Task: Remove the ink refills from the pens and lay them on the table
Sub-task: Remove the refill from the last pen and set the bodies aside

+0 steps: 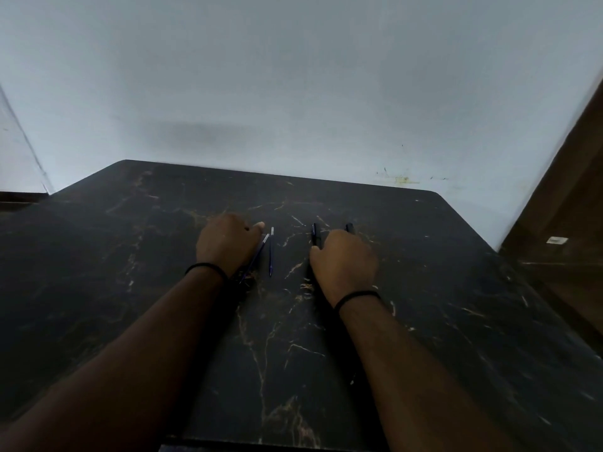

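Observation:
Both my hands rest knuckles-up on the black marbled table (456,288). My left hand (225,244) is curled, thumb out, around a thin blue ink refill (259,252) that slants from the thumb tip back under the wrist. A second blue refill (270,252) lies free just to its right. My right hand (344,262) is curled over a black pen (349,227) whose far end pokes out past the knuckles. Another black pen (316,234) lies by that thumb, its near end hidden under the hand.
A pale wall (293,93) stands right behind the table's far edge. A brown wooden door or panel (567,223) runs along the right side. The table's near edge lies under my forearms.

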A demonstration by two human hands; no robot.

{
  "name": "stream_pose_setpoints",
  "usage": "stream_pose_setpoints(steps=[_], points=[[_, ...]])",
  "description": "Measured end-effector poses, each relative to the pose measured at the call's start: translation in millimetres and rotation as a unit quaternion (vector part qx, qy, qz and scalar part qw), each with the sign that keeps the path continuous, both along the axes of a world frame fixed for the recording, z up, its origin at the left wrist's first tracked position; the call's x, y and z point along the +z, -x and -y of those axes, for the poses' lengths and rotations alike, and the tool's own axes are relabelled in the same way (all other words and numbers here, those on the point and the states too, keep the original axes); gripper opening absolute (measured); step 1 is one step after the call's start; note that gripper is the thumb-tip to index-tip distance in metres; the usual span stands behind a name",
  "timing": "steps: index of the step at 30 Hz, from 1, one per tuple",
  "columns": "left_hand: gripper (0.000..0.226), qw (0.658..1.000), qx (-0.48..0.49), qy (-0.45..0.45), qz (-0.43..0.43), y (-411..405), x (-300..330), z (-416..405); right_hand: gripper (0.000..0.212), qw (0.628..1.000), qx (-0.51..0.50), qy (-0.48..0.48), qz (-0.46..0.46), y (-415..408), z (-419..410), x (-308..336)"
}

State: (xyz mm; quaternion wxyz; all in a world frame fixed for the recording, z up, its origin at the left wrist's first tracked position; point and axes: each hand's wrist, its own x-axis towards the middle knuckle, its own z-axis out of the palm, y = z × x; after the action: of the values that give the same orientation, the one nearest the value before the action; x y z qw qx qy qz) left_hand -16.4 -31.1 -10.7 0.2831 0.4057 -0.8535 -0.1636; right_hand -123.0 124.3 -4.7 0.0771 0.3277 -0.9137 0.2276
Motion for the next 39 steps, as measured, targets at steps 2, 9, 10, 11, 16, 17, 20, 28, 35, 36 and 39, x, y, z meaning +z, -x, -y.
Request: stream_pose_setpoints(steps=[2, 9, 10, 11, 16, 17, 20, 28, 35, 36, 39], points=[[0.055, 1.000, -0.001, -0.005, -0.004, 0.3, -0.2, -0.6, 0.019, 1.000, -0.006, 0.000, 0.002, 1.9, -0.3, 0.2], [0.057, 1.000, 0.003, -0.001, -0.005, 0.2, 0.7, -1.4, 0.017, 0.998, -0.067, 0.010, -0.001, 18.1, -5.0, -1.4], [0.057, 1.000, 0.004, -0.001, -0.006, 0.3, 0.8, -1.6, 0.014, 0.998, -0.069, 0.011, 0.001, 20.2, -5.4, -1.4], [0.057, 1.000, 0.004, -0.002, -0.008, 0.3, 0.7, -1.8, 0.012, 0.997, -0.071, 0.011, 0.001, 21.8, -5.8, -1.4], [0.058, 1.000, 0.004, -0.013, -0.017, -0.3, 0.5, -2.9, 0.013, 0.998, -0.066, 0.011, -0.007, 24.1, -5.8, -2.1], [0.058, 1.000, 0.005, -0.014, -0.016, -0.4, 0.8, -3.0, 0.014, 0.998, -0.065, 0.015, -0.007, 24.0, -5.8, -2.3], [0.057, 1.000, 0.005, -0.015, -0.012, -0.4, 2.3, -4.2, 0.027, 0.996, -0.072, 0.053, 0.000, 23.9, -7.6, -1.3], [0.058, 1.000, 0.014, -0.019, -0.008, -0.6, 3.2, -4.5, 0.042, 0.991, -0.100, 0.083, 0.042, 26.9, -13.9, -2.0], [0.056, 1.000, 0.014, -0.021, -0.007, -0.3, 3.2, -4.1, 0.037, 0.990, -0.096, 0.077, 0.075, 31.1, -12.1, -4.0], [0.056, 1.000, 0.011, -0.020, -0.007, -0.2, 3.4, -3.9, 0.036, 0.990, -0.096, 0.075, 0.077, 31.9, -11.7, -4.3], [0.056, 1.000, 0.010, -0.021, -0.010, -0.7, 3.3, -4.0, 0.035, 0.990, -0.096, 0.072, 0.079, 33.6, -10.8, -5.3]])
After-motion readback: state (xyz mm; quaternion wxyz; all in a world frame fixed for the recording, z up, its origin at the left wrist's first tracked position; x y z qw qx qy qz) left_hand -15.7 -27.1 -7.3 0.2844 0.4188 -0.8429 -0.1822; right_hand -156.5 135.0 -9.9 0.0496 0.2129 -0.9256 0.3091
